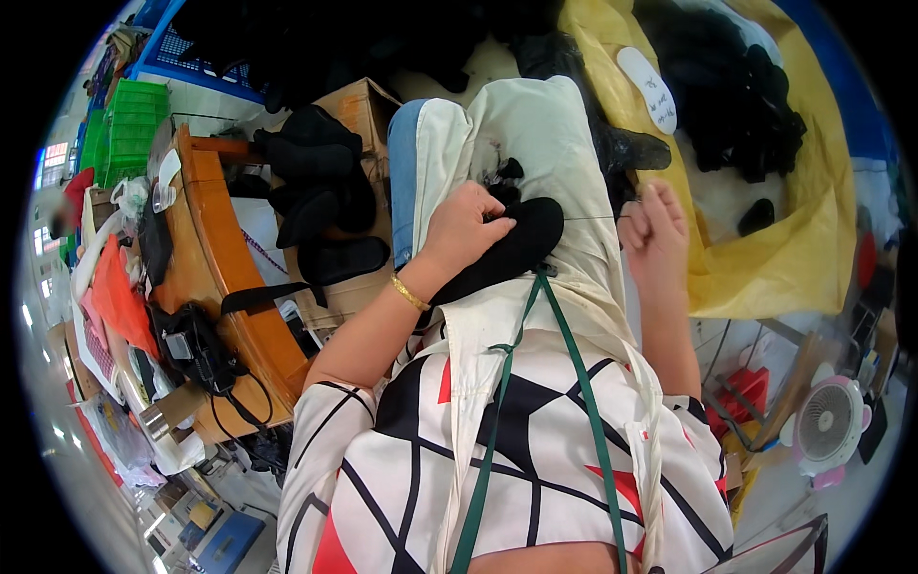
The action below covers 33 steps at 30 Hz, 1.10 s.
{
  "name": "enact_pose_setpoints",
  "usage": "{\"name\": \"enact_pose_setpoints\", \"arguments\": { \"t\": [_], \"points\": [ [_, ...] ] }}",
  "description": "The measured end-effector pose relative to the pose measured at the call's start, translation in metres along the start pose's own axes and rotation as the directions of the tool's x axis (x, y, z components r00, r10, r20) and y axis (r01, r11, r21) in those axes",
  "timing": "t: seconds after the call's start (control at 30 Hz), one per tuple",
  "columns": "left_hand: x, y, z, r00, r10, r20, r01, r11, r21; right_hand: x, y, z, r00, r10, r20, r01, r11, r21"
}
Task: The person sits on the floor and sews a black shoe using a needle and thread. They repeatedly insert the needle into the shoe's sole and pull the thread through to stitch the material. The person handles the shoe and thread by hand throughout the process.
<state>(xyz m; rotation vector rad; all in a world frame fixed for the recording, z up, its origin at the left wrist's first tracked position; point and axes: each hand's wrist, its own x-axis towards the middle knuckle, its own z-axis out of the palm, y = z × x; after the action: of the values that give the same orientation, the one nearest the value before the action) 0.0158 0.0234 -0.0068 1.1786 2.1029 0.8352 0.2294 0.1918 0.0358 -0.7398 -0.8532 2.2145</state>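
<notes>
Across my lap, on the pale apron [535, 124], lies a black cloth shoe [537, 230] with a rounded end. My left hand [464, 230] grips it, thumb and fingers bent over its upper edge. A small bunched black piece [510, 172] shows just beyond those fingers. From the shoe a thin dark thread [585, 219] runs taut to the right. My right hand [655, 225] is raised at its other end, fingers curled in a pinch on the thread. Whether a needle is in that pinch is too small to tell.
At left, black shoes [320, 172] are piled by a cardboard box [359, 105] and a wooden stool [206, 220]. A yellow sack [794, 277] with black pieces and a white insole [647, 91] lies at right. A fan [830, 421] stands lower right.
</notes>
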Motion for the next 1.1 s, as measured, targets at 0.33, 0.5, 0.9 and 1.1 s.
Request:
{"name": "enact_pose_setpoints", "arguments": {
  "t": [0.33, 0.5, 0.9, 1.1],
  "points": [
    [-0.009, 0.035, -0.020, 0.997, -0.004, -0.074, 0.006, 1.000, 0.030, -0.054, -0.058, 0.060, 0.590, -0.132, 0.796, -0.064, 0.976, 0.209],
    [-0.016, 0.042, -0.009, 0.985, -0.035, 0.168, 0.052, 0.993, -0.101, -0.048, -0.038, 0.069, 0.317, -0.001, 0.949, -0.198, 0.978, 0.067],
    [-0.019, 0.008, -0.021, 0.947, -0.120, 0.297, 0.257, 0.840, -0.477, 0.008, 0.049, 0.039, 0.833, 0.018, 0.553, 0.550, 0.075, -0.832],
    [-0.015, -0.001, -0.010, 0.991, -0.094, 0.100, 0.132, 0.857, -0.498, 0.018, 0.062, 0.042, 0.762, 0.027, 0.647, 0.644, -0.136, -0.753]
  ]
}}
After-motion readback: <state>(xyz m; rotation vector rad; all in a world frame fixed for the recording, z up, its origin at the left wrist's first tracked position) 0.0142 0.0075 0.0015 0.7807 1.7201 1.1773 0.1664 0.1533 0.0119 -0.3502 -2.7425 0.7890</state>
